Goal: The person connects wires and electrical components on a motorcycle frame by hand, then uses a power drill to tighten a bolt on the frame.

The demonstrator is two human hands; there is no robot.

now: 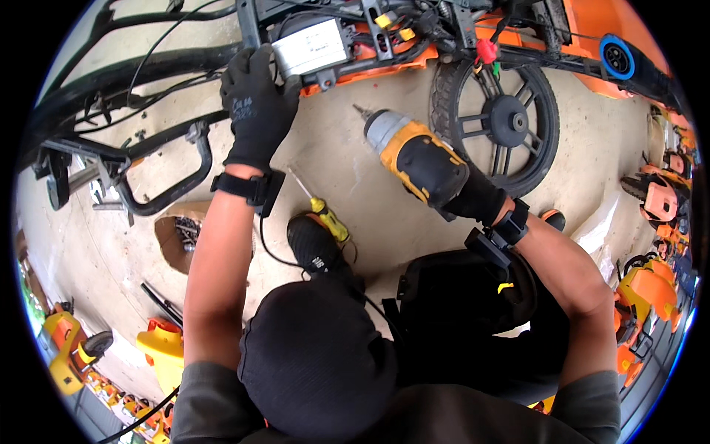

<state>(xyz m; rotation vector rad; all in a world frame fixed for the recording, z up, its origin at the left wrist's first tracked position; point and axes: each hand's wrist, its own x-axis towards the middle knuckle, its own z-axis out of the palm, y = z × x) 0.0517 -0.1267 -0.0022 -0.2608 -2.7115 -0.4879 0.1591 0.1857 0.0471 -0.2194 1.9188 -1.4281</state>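
My left hand (257,111), in a black glove, reaches to the frame beside a silver box with a white label (310,46). Its thumb stands apart from the fingers near the box's lower left corner; the fingertips are partly hidden. My right hand (477,196), also gloved, is shut on a yellow and black cordless impact driver (421,159). The driver's bit (361,109) points up and left, in the air short of the box. Cables and yellow connectors (383,21) lie around the box on the black vehicle frame (170,63).
A spoked black wheel (510,118) is below the frame at right. A yellow-handled screwdriver (329,218) lies beside my shoe (314,240). Left of it is a brown container (174,248) of small hardware. Orange and yellow vehicle parts (651,288) line the right side.
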